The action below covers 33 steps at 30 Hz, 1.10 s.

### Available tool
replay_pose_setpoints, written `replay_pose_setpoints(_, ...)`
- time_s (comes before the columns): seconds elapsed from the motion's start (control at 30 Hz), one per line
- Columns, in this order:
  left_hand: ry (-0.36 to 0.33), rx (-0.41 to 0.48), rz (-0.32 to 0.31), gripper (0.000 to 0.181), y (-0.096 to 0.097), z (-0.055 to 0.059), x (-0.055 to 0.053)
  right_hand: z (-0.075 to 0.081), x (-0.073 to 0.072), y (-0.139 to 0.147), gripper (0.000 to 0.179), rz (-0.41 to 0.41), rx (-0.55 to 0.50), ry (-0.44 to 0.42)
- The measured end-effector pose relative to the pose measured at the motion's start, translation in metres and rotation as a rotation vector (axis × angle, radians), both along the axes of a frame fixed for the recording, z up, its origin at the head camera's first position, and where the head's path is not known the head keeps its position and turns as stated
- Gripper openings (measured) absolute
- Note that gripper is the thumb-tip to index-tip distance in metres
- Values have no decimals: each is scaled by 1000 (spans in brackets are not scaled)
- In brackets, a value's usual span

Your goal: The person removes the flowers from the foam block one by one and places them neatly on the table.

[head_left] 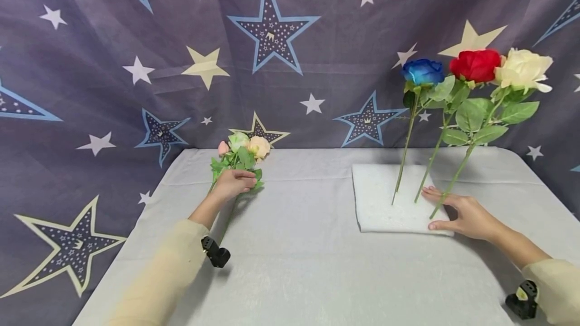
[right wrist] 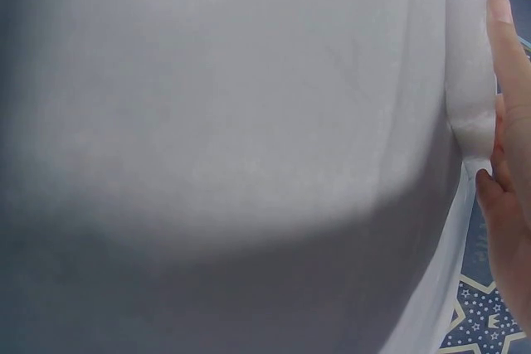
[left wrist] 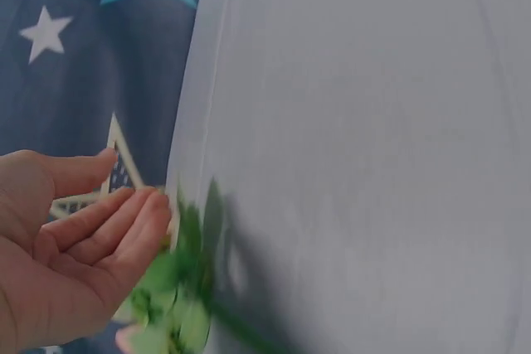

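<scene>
My left hand (head_left: pixel 233 183) hovers over a small bunch of artificial flowers (head_left: pixel 244 157) with peach, pink and pale green blooms, lying at the table's back left. In the left wrist view its fingers (left wrist: pixel 124 234) are loosely bent, with nothing between them and the thumb, right beside the green leaves (left wrist: pixel 178 304). My right hand (head_left: pixel 466 218) rests against the right side of a white foam block (head_left: pixel 378 215), thumb at the front corner, fingers stretched toward the back. A blue rose (head_left: pixel 423 72), a red rose (head_left: pixel 476 66) and a cream rose (head_left: pixel 524 68) stand in the block, leaning right.
A pale grey cloth covers the table (head_left: pixel 299 265). Behind it hangs a dark curtain (head_left: pixel 335 64) printed with stars. The tall rose stems rise close to my right hand. Small black devices (head_left: pixel 216 253) are worn at both wrists.
</scene>
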<state>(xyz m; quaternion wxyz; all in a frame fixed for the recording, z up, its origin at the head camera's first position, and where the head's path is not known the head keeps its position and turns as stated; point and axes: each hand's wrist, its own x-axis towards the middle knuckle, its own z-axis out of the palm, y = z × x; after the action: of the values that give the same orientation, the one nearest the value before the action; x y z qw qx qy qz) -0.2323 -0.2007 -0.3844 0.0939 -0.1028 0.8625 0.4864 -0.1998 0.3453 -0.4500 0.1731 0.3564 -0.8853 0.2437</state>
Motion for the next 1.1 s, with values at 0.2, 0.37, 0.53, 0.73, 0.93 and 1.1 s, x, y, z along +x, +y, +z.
replay_pose_setpoints(0.2, 30, 30, -46, 36, 39, -6, -12, 2, -1, -2, 78, -1, 10, 5)
replay_pose_setpoints(0.37, 38, 53, -116, 36, 79, -4, -21, 3, 0, -2, 79, -7, 17, -5)
replay_pose_setpoints(0.53, 68, 133, -173, 35, 124, -2, -31, 2, 1, 0, 81, -15, 33, 6)
replay_pose_setpoints(0.73, 150, 190, -227, 33, 180, -3, -35, 0, 3, 2, 83, -21, 35, 32)
replay_pose_setpoints(0.93, 194, 227, -226, 35, 227, -1, -27, -1, 1, 0, 81, -16, 31, 34)
replay_pose_setpoints(1.1, 220, 286, -285, 32, 257, 1, -23, 0, 0, -1, 82, -21, 36, 31)
